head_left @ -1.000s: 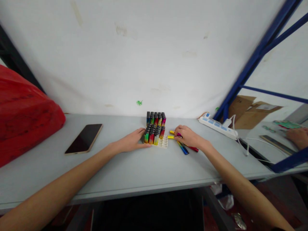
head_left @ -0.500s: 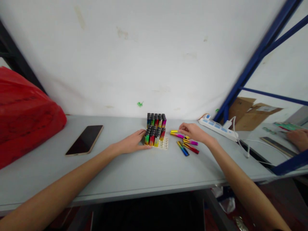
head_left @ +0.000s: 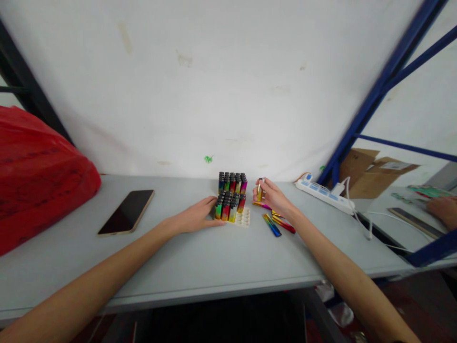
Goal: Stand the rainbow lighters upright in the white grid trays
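Black-topped lighters (head_left: 225, 207) with shiny coloured bodies stand upright in a white tray (head_left: 243, 218), whose holes show at the right front. My left hand (head_left: 195, 215) grips this tray at its left side, thumb along the front edge and fingers toward the back. Behind it stands another block of upright lighters (head_left: 233, 182). To the right, just above the table, my right hand (head_left: 271, 194) is closed around a gold lighter (head_left: 260, 190), held upright. Below that hand lie several loose lighters, among them a blue one (head_left: 272, 225) and a red one (head_left: 284, 225).
A phone (head_left: 126, 212) lies on the grey table (head_left: 200, 267) at left, near a red plastic bag (head_left: 43, 176). A power strip (head_left: 324, 194) with cables sits at right, by a blue frame (head_left: 374, 102). Beyond are cardboard boxes (head_left: 374, 172) and another person's hand (head_left: 442, 209).
My right hand has picked up the gold lighter from the loose ones, raised it and turned it upright, moving slightly left. My left hand stays at the tray.
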Tool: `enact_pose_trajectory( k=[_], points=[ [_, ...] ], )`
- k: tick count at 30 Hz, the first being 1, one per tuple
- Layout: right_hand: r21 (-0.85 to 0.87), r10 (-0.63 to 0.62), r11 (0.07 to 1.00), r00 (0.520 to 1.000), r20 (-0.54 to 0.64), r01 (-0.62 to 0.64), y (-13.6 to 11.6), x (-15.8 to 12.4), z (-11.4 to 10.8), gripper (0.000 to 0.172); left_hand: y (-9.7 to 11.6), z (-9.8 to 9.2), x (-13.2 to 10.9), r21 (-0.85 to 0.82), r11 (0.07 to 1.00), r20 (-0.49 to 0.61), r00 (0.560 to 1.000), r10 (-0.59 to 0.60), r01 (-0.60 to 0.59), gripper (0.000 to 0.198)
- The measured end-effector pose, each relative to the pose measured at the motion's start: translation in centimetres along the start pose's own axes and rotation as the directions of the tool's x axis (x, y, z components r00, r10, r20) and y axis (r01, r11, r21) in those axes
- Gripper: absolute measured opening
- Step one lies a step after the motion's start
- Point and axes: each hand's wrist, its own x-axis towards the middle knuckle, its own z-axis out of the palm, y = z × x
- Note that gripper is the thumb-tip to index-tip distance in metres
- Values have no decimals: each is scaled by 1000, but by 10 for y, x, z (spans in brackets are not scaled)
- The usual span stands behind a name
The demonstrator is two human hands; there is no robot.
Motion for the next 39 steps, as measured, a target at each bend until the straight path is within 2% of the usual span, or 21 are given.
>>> enact_pose_trajectory(
  k=[2, 5, 9, 12, 15, 18, 22, 25, 27, 30, 32, 33, 36, 39],
  points=[
    [-52, 0, 999, 1000, 23, 2, 2, -4, 8, 56, 1, 0, 0, -12, 1000, -1, 1000, 9, -9, 83],
    [-274, -83, 959, 996, -35, 70, 9, -7, 14, 59, 4, -1, -1, -18, 1000, -2, 1000, 20, -21, 82],
    [-587, -245, 793, 968, -62, 163, 21, -9, 16, 66, 4, -1, -1, -5, 1000, 11, 1000, 5, -5, 80],
    [-713, -326, 676, 943, -67, 183, 23, -11, 16, 63, 3, -1, -1, 1, 1000, 9, 1000, -4, 4, 80],
    [-750, -374, 639, 921, -108, 171, 23, -12, 15, 55, 4, -1, -1, 6, 1000, 12, 1000, -4, 4, 79],
    [-758, -378, 629, 920, -103, 173, 22, -11, 14, 50, 4, -2, -1, 7, 1000, 26, 1000, -18, 18, 80],
    [-777, -368, 598, 929, -46, 198, 20, -13, 14, 52, 4, -2, -2, 8, 1000, 20, 1000, -9, 9, 80],
    [-792, -319, 567, 947, 43, 227, 14, -18, 17, 48, 3, -2, -2, 9, 1000, 15, 1000, -3, 2, 79],
    [-821, -294, 499, 945, 141, 278, 8, -22, 18, 44, 4, -1, -2, 5, 1000, 21, 1000, -12, 11, 79],
    [-875, -298, 290, 905, 303, 388, -1, -26, 18, 44, 4, -1, -1, 2, 1000, 22, 1000, -14, 14, 78],
    [-900, -267, 175, 899, 346, 398, -5, -28, 18, 45, 5, -1, -1, -2, 1000, 17, 1000, -6, 6, 79],
    [-911, -238, 150, 909, 343, 383, -6, -29, 18, 46, 5, -1, -2, -4, 1000, 14, 1000, -2, 2, 79],
    [-919, -174, 176, 930, 324, 353, -3, -30, 18, 49, 5, -1, -2, -4, 1000, 10, 1000, 3, -3, 79],
    [-912, -257, 225, 924, 282, 341, 7, -27, 21, 53, 6, -2, -2, -13, 1000, 4, 1000, 12, -12, 79]
  ],
)
